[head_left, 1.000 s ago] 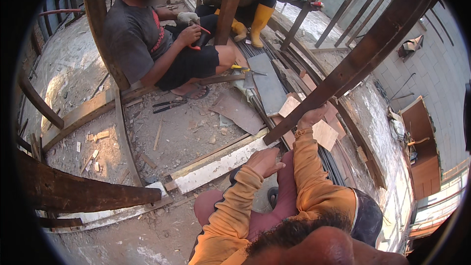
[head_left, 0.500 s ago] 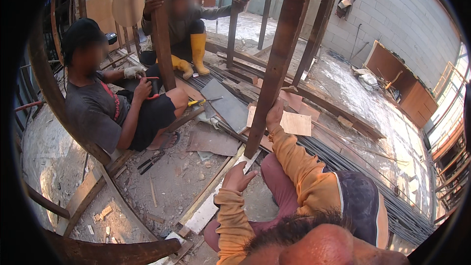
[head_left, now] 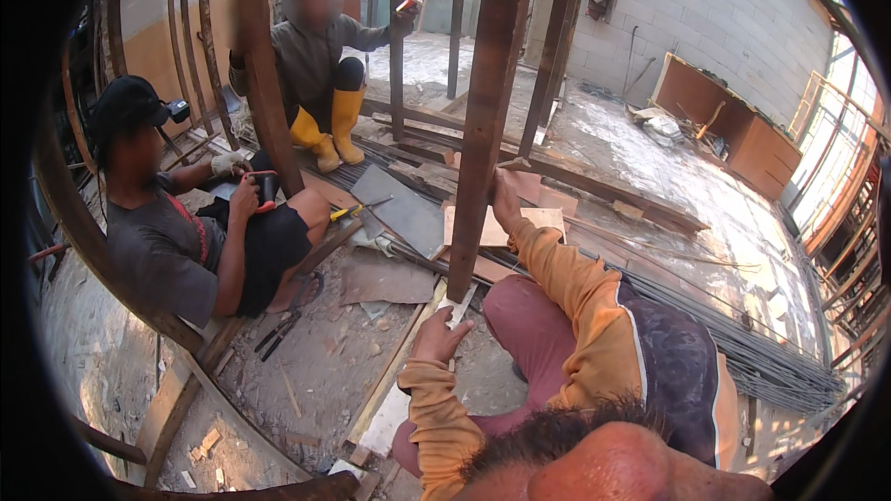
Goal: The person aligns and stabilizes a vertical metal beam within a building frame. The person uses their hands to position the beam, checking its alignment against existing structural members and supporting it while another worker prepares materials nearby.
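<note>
A dark brown timber post (head_left: 489, 111) stands nearly upright in front of me. My right hand (head_left: 505, 202) is closed around its far right edge, partway up, with part of the fingers hidden behind the wood. Low beside the post's foot is my left hand (head_left: 436, 336), its thumb and fingers apart. Its fingertips are at the white-faced board (head_left: 388, 419) under the post; whether they press on it I cannot tell. The board runs along the ground toward me.
A co-worker (head_left: 172, 241) sits at left holding a red-framed tool (head_left: 266, 190). Another in yellow boots (head_left: 346, 121) crouches behind a second post (head_left: 264, 83). Pliers (head_left: 277, 336), a grey sheet (head_left: 399, 209), plywood pieces (head_left: 538, 220) and steel rods (head_left: 742, 353) lie about.
My view has shifted, so the post and co-workers sit further left in the picture. My right hand still grips the post; my left stays by its foot.
</note>
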### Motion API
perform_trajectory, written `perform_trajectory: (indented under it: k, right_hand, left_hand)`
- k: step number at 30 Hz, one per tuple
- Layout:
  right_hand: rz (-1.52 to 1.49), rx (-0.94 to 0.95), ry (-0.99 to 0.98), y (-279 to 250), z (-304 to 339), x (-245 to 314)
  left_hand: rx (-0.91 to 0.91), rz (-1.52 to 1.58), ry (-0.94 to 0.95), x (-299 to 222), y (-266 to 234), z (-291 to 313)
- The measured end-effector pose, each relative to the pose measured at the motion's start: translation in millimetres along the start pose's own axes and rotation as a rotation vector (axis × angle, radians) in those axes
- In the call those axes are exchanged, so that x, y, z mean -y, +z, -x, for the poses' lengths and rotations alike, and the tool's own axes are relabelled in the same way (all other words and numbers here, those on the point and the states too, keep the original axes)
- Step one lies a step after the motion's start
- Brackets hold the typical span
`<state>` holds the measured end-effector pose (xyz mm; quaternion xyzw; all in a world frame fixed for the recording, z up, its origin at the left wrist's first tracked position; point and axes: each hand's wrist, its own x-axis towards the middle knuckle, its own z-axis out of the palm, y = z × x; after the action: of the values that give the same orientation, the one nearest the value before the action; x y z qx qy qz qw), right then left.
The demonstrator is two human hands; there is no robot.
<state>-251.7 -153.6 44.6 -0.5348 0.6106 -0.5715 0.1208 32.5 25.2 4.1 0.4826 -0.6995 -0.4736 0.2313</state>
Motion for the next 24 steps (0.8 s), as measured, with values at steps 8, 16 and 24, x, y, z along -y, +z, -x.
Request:
perform_trajectory:
  k: [8,16,24]
  right_hand:
    - [-0.499,-0.018,0.177,0.4,-34.7,8.6]
    - [-0.428,-0.093,0.127,-5.6,-16.6,54.2]
    - [-0.395,-0.199,0.232,1.5,-4.3,74.8]
  left_hand:
    - [-0.039,-0.018,0.153,-10.8,11.7,-26.2]
    - [-0.051,-0.030,0.229,-21.6,17.3,-52.1]
    - [-0.044,-0.032,0.143,-21.7,18.5,-69.5]
